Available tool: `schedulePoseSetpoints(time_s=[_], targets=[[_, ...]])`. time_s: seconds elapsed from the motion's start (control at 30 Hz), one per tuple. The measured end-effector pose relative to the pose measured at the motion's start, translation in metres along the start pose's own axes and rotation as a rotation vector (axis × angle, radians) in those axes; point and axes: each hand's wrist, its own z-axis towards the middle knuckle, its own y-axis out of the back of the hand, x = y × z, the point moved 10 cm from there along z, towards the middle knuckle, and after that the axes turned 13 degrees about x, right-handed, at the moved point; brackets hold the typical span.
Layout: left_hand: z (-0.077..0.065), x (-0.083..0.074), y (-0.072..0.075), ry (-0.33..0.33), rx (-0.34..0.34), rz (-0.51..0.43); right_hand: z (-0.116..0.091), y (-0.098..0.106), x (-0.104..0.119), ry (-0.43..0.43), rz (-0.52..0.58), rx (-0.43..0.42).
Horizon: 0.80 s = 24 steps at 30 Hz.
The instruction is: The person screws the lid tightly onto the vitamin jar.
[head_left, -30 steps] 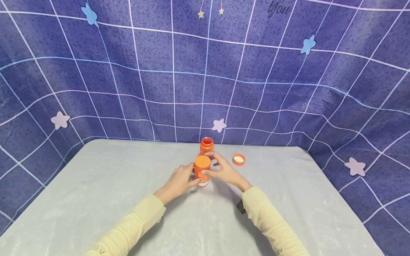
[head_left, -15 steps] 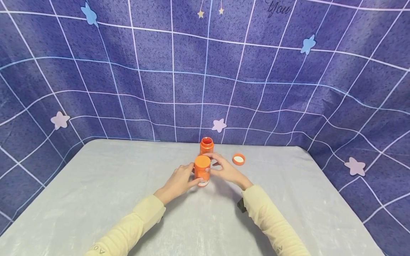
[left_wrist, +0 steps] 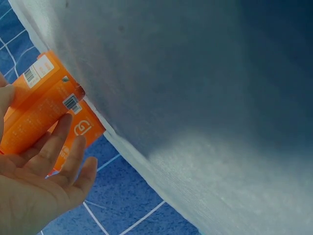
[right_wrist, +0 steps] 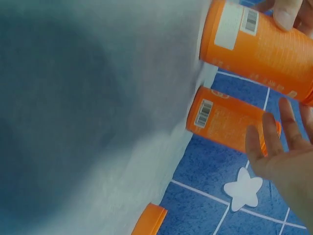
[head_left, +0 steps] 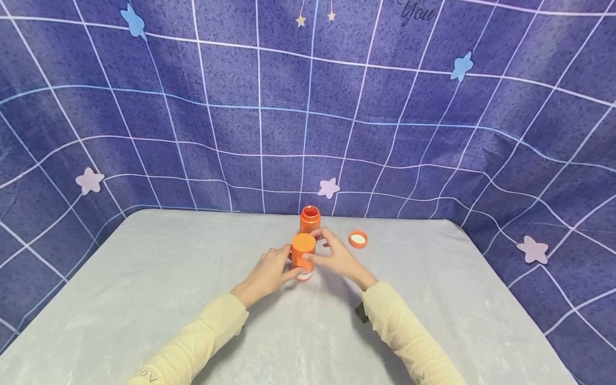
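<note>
An orange pill bottle (head_left: 302, 263) stands upright on the table with its orange cap (head_left: 304, 242) on. My left hand (head_left: 266, 271) grips the bottle's body from the left, thumb across the front. Around the cap, from the right, curl the thumb and forefinger of my right hand (head_left: 340, 260), the thumb at its lower edge. Other fingers of that hand stay spread in the right wrist view. Just behind stands a second orange bottle (head_left: 310, 220) with its mouth uncovered. A loose orange cap (head_left: 358, 239), white lining up, lies to the right.
The grey cloth-covered table (head_left: 168, 256) ends at a blue curtain (head_left: 231, 133) with white grid lines and stars. A dark device (head_left: 362, 312) shows under the right sleeve (head_left: 399, 326).
My right thumb shifts right along the cap, then back left across its front, while the forefinger moves slightly rightward. Left hand, both bottles and the loose cap keep their places.
</note>
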Motion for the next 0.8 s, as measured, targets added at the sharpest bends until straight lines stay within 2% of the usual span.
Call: schedulePoseSetpoints(time_s=[0.2,0.4,0.8], targets=[[-0.0003,0.0007,-0.0004,-0.003,0.002,-0.001,0.0004,-0.0004,-0.0026,-0.023,-0.001,-0.055],[0.0002,0.0007,-0.0004,-0.011,0.002,-0.004,0.0003,-0.0013,-0.0051,-0.029,0.019,-0.053],[-0.0001,-0.0017,0.0022,-0.028,-0.018,-0.022,0.0009,-0.0031,-0.0015,0.018,0.063,0.110]])
